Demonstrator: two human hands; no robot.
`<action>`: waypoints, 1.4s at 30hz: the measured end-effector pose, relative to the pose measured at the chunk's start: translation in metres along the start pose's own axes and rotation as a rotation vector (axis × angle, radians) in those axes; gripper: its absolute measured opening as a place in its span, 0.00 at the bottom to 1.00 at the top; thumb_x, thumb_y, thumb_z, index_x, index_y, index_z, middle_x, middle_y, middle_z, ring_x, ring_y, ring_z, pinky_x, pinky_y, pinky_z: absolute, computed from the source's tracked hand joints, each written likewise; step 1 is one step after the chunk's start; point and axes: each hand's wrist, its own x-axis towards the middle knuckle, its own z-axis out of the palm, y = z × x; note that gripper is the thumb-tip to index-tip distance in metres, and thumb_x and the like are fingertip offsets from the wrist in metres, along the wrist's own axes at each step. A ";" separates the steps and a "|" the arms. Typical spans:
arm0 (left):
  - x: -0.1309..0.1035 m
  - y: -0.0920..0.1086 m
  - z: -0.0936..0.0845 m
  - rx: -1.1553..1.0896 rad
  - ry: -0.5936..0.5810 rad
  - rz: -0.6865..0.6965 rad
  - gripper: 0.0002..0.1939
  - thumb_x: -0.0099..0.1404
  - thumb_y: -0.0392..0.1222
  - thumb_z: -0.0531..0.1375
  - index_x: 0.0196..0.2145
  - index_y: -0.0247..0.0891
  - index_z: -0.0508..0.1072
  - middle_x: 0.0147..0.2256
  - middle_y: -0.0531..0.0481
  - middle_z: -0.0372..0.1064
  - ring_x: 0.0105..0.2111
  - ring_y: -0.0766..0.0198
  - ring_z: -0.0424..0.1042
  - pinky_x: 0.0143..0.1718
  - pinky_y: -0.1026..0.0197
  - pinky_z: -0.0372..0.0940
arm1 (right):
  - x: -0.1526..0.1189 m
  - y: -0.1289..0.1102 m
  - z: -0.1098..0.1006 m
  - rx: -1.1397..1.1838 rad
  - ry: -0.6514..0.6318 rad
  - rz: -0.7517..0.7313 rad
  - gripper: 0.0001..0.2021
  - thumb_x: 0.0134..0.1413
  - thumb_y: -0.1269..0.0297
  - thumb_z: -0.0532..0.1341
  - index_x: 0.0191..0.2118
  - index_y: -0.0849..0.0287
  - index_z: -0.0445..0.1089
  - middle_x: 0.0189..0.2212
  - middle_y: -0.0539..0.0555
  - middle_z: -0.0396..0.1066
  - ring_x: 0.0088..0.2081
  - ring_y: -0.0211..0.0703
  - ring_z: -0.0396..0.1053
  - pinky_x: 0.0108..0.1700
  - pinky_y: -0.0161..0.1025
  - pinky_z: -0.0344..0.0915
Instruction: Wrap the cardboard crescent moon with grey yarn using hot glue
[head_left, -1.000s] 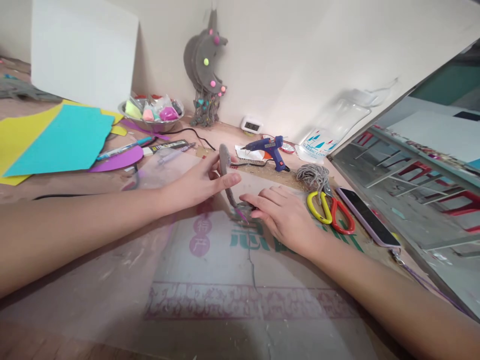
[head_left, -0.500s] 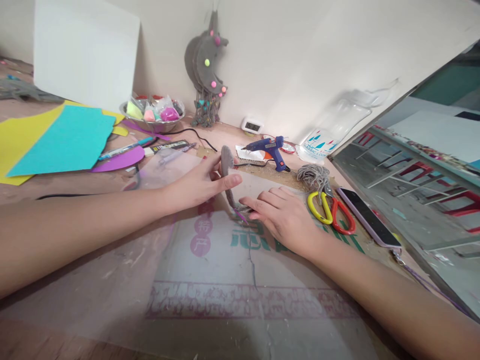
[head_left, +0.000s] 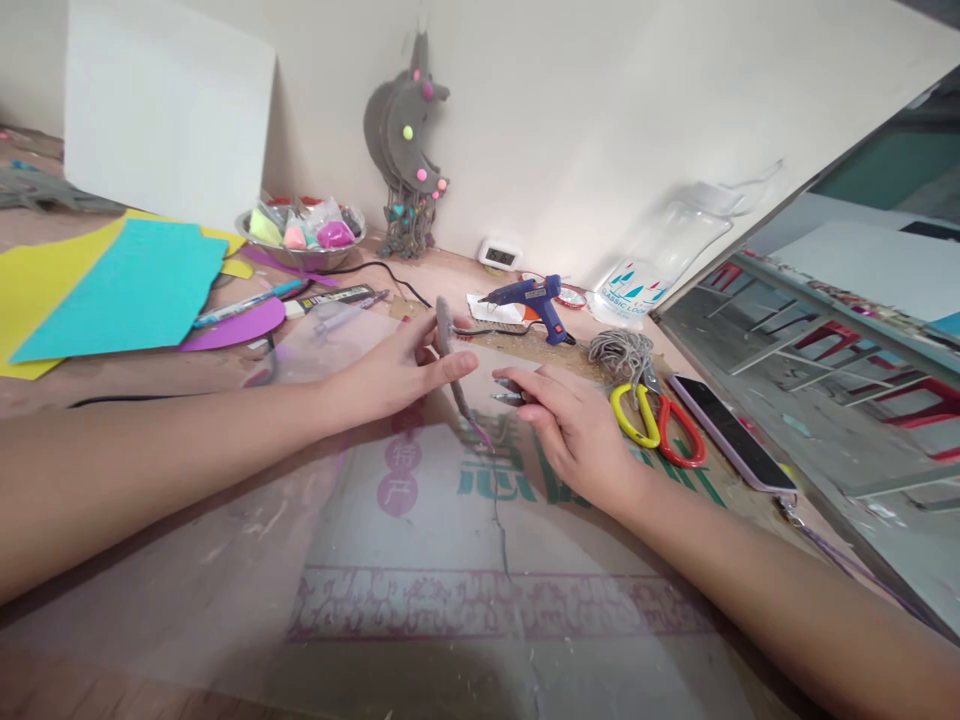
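My left hand [head_left: 409, 370] pinches a thin grey fuzzy piece [head_left: 452, 375], seen nearly edge-on, between thumb and fingers. A purple strip [head_left: 478, 431] shows at its lower end, and a grey strand [head_left: 501, 535] trails below it over the clear sheet [head_left: 405, 610]. To the right, my right hand [head_left: 566, 425] has its fingers curled round a small dark tool with a metallic tip [head_left: 510, 398], mostly hidden in the hand. The tip points at the grey piece with a small gap between them.
Behind the hands lie a blue glue gun [head_left: 536, 300] and a small white clock [head_left: 499, 254]. Grey yarn [head_left: 621, 352], scissors with yellow and red handles [head_left: 679, 435] and a phone [head_left: 731, 432] are right. Coloured sheets [head_left: 120, 290] and a bowl [head_left: 300, 257] sit left.
My right hand has drawn back a little to the right from the grey piece, and the metallic tip now shows. The left hand keeps its hold, with the piece slightly turned.
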 end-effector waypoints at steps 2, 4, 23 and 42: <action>0.001 -0.001 0.000 -0.008 0.017 -0.007 0.23 0.57 0.56 0.58 0.47 0.42 0.68 0.32 0.52 0.66 0.29 0.62 0.66 0.32 0.62 0.61 | 0.000 0.002 0.000 0.028 0.017 0.018 0.18 0.64 0.59 0.46 0.50 0.61 0.65 0.34 0.57 0.68 0.37 0.44 0.65 0.40 0.40 0.62; 0.001 -0.002 -0.001 -0.031 0.023 -0.029 0.22 0.56 0.56 0.58 0.45 0.41 0.70 0.29 0.53 0.67 0.27 0.62 0.66 0.32 0.62 0.61 | 0.000 0.004 0.000 0.014 0.006 0.016 0.17 0.64 0.60 0.46 0.49 0.62 0.66 0.33 0.57 0.68 0.36 0.44 0.65 0.40 0.41 0.62; 0.003 0.004 -0.004 0.102 0.076 -0.206 0.24 0.57 0.54 0.57 0.11 0.37 0.64 0.12 0.52 0.59 0.17 0.67 0.61 0.21 0.65 0.55 | 0.002 0.003 0.002 -0.126 -0.060 -0.103 0.14 0.62 0.62 0.50 0.45 0.62 0.69 0.31 0.55 0.70 0.32 0.42 0.64 0.35 0.39 0.60; 0.008 0.003 0.000 -0.306 -0.017 -0.371 0.15 0.56 0.50 0.61 0.21 0.35 0.67 0.20 0.53 0.66 0.21 0.69 0.64 0.24 0.66 0.58 | 0.017 0.046 0.007 0.034 0.087 0.198 0.15 0.60 0.64 0.53 0.52 0.57 0.63 0.44 0.57 0.68 0.48 0.46 0.64 0.52 0.47 0.61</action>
